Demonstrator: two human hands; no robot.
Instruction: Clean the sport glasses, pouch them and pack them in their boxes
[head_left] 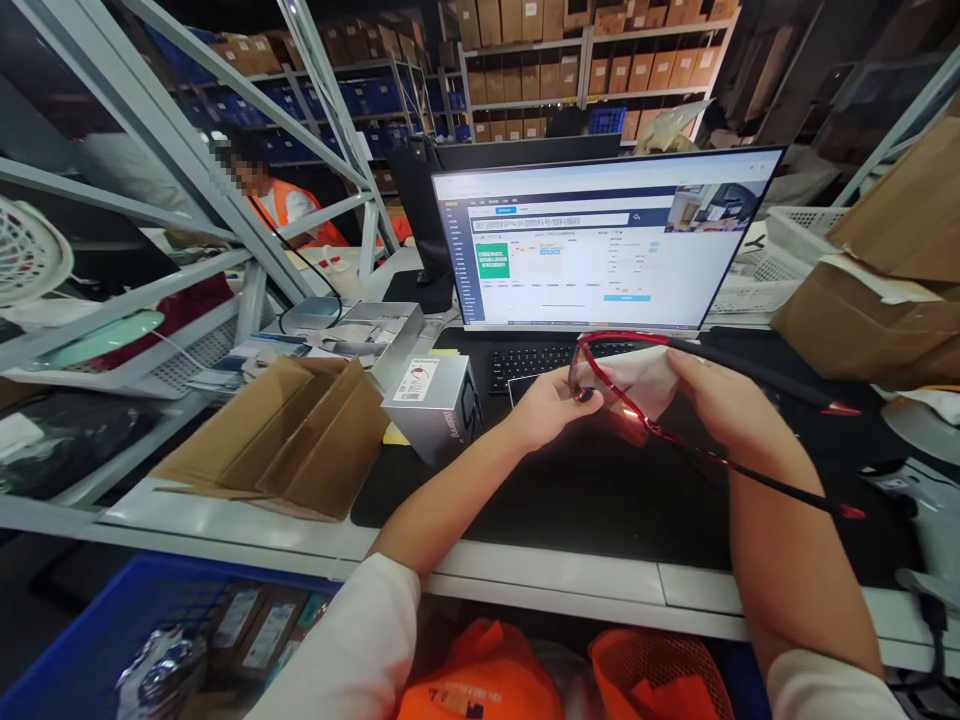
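Note:
A pair of red-framed glasses (637,415) is held up above the black desk mat, its dark, red-tipped temples stretching right across my right forearm. My left hand (551,408) is closed on the rim at the left end. In my right hand (716,395), a thin white sheet (649,380), cloth or paper, is pinched near the lenses; the finger undersides are hidden. A small silver box (431,395) with a label stands left of my left hand. Behind my hands lies a black keyboard (525,368), partly covered.
An open cardboard box (292,440) sits at the desk's left. A lit monitor (570,260) stands behind the keyboard. Brown cartons (862,320) are stacked at right, beside a grey device (919,510). Below is a blue crate (90,630). A person in orange (281,205) is beyond the metal frame.

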